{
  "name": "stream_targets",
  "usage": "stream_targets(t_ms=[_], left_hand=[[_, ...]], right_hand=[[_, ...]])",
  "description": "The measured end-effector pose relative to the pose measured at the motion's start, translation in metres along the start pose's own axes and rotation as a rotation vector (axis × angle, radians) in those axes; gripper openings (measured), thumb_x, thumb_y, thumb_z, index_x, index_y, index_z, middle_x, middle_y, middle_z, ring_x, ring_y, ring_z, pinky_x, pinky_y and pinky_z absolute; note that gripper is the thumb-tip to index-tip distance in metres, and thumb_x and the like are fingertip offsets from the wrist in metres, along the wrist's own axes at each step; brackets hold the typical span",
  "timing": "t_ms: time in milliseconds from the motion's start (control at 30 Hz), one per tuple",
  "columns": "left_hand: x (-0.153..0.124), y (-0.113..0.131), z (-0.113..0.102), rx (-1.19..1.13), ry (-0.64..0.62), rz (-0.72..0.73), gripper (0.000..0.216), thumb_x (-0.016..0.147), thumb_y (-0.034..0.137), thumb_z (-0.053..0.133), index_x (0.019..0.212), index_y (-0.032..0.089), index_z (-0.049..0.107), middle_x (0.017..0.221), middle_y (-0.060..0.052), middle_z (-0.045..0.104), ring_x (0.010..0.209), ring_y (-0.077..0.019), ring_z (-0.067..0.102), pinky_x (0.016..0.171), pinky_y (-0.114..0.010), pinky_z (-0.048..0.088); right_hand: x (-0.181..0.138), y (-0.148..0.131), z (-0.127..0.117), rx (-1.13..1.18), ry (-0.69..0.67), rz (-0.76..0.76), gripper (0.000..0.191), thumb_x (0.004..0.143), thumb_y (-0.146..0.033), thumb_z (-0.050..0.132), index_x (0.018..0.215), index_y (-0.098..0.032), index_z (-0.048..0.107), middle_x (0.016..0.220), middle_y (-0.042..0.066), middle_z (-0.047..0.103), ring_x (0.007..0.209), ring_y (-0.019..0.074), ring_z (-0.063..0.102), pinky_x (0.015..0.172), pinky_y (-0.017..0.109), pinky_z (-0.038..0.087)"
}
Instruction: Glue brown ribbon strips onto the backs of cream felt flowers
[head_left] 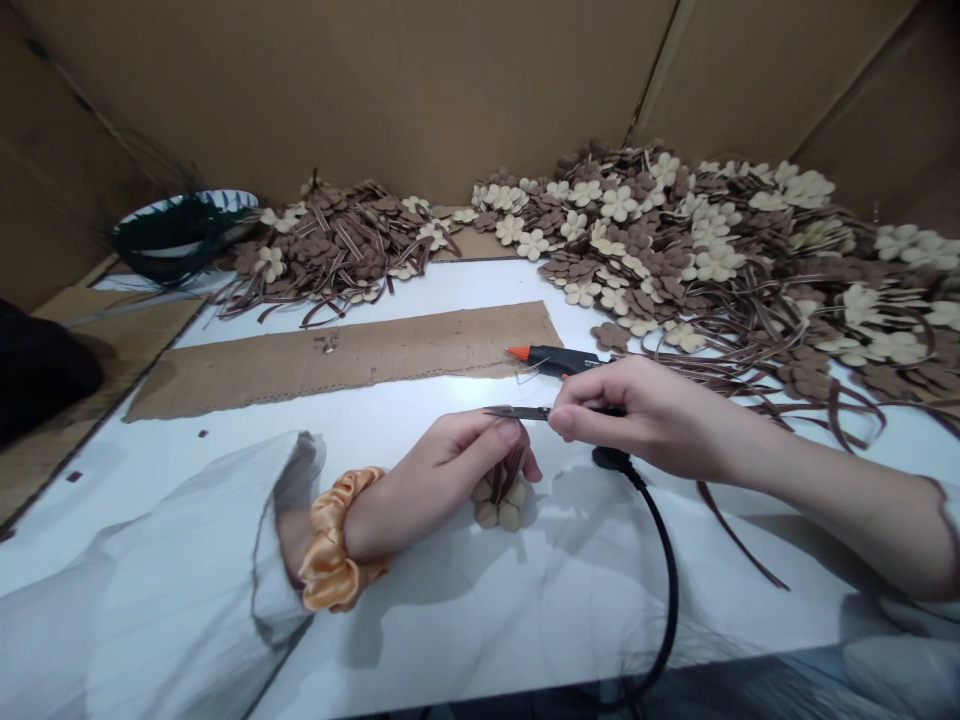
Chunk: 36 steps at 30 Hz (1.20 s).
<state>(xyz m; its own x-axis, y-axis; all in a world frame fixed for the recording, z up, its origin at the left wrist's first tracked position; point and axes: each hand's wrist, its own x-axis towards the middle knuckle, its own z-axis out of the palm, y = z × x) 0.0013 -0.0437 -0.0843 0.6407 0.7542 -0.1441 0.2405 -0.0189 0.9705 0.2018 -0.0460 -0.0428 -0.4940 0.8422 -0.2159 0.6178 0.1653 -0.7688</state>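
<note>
My left hand (469, 455), with an orange satin scrunchie (341, 540) at the wrist, pinches a brown ribbon (512, 470) between thumb and fingers. A cream felt flower (499, 503) hangs below those fingers on the ribbon, just over the white table. My right hand (622, 410) is closed around small scissors (517, 412), their handles mostly hidden in the fingers. The dark blades point left and reach the left thumb and fingertips. Just beyond my right hand lies a black glue gun (562, 360) with an orange nozzle, partly covered by the hand.
A cardboard strip (360, 350) lies across the white table (442, 620). Behind it are a pile of brown flowers with ribbons (337, 245) and a larger brown and cream pile (675, 230). A bowl (187, 230) stands back left. A black cable (664, 560) runs off the front edge.
</note>
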Motion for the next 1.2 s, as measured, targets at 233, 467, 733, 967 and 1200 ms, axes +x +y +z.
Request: stream_targets(t_ms=[233,467,733,967,1200], left_hand=[[-0.0012,0.0019,0.0004,-0.014,-0.01,-0.017,0.044,0.091,0.043,0.036,0.071,0.011,0.059,0.074,-0.009,0.066,0.051,-0.0105,0.054,0.049,-0.022,0.043],[-0.0011,0.0044,0.0001,-0.009,-0.013,-0.008,0.045,0.09,0.043,0.037,0.073,0.01,0.063,0.063,-0.006,0.062,0.051,-0.0109,0.053,0.048,-0.021,0.043],[-0.0021,0.0043,0.0016,0.031,0.012,-0.002,0.042,0.091,0.036,0.036,0.074,0.01,0.064,0.066,-0.006,0.061,0.055,-0.0111,0.053,0.05,-0.02,0.044],[-0.0003,0.0053,0.001,0.049,0.003,0.002,0.04,0.091,0.033,0.035,0.073,0.011,0.064,0.064,-0.004,0.06,0.055,-0.011,0.053,0.052,-0.02,0.043],[-0.0021,0.0069,0.0035,-0.049,-0.005,-0.014,0.037,0.092,0.035,0.033,0.075,0.012,0.057,0.063,-0.004,0.061,0.051,-0.0103,0.051,0.047,-0.02,0.042]], right_hand=[[0.0001,0.0003,0.0024,-0.019,0.036,-0.015,0.035,0.084,-0.044,0.049,0.063,-0.016,0.054,0.054,-0.005,0.029,0.05,0.0078,0.024,0.045,0.023,0.02],[-0.0029,-0.0019,0.0005,-0.075,0.081,-0.013,0.034,0.083,-0.043,0.051,0.062,-0.017,0.053,0.056,-0.004,0.035,0.052,0.0084,0.028,0.047,0.023,0.021],[-0.0031,-0.0016,0.0028,-0.068,0.069,-0.006,0.033,0.082,-0.043,0.052,0.063,-0.017,0.055,0.055,-0.004,0.037,0.052,0.0083,0.03,0.046,0.022,0.02],[-0.0034,-0.001,0.0035,-0.094,0.094,-0.074,0.032,0.083,-0.043,0.051,0.066,-0.017,0.057,0.055,-0.004,0.041,0.052,0.0084,0.034,0.048,0.021,0.024],[-0.0044,-0.003,0.0018,-0.122,0.096,-0.007,0.029,0.081,-0.04,0.052,0.064,-0.017,0.056,0.056,-0.003,0.042,0.053,0.009,0.035,0.048,0.022,0.024]])
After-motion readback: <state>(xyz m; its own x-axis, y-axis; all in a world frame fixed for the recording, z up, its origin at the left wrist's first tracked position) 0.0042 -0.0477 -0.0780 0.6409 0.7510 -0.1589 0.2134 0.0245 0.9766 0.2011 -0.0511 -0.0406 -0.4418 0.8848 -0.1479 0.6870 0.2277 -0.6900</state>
